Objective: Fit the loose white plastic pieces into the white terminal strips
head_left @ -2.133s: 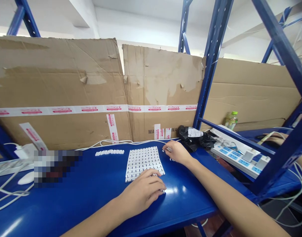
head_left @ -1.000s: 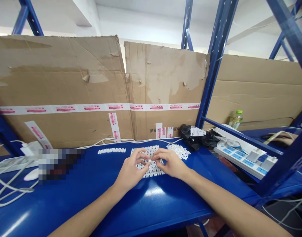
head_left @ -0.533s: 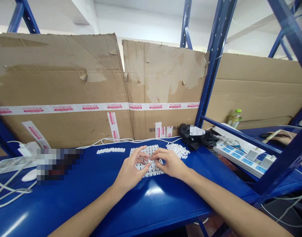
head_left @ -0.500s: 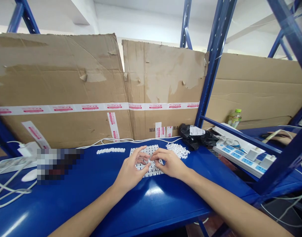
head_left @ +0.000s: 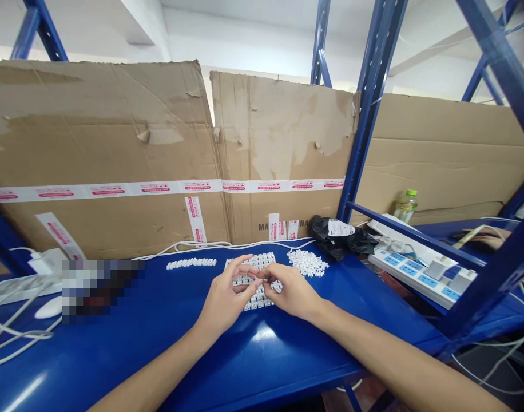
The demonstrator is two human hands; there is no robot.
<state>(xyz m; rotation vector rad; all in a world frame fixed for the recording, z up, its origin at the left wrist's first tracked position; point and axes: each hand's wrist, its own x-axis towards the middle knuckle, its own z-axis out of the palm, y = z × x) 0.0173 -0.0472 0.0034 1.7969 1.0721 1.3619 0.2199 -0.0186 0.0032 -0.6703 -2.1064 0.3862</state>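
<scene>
Above a grid of small white plastic parts (head_left: 262, 298) on the blue table, my left hand (head_left: 233, 286) and my right hand (head_left: 290, 289) meet at the fingertips. Both are closed in a pinch; whatever sits between the fingers is too small to make out. The hands cover much of the grid. To its right lies a loose pile of small white pieces (head_left: 308, 263). A row of small white pieces (head_left: 191, 263) stands off to the left, apart from the grid.
Tall cardboard sheets (head_left: 159, 143) line the back of the blue table (head_left: 159, 343). A black plastic bag (head_left: 330, 243) and a white power strip (head_left: 416, 274) lie at the right, by a blue rack post (head_left: 365, 114). White cables (head_left: 17, 337) coil at the left.
My fingertips have come together; a small gap showed between the hands before. The right hand has shifted slightly left and down. The white pile and row look the same.
</scene>
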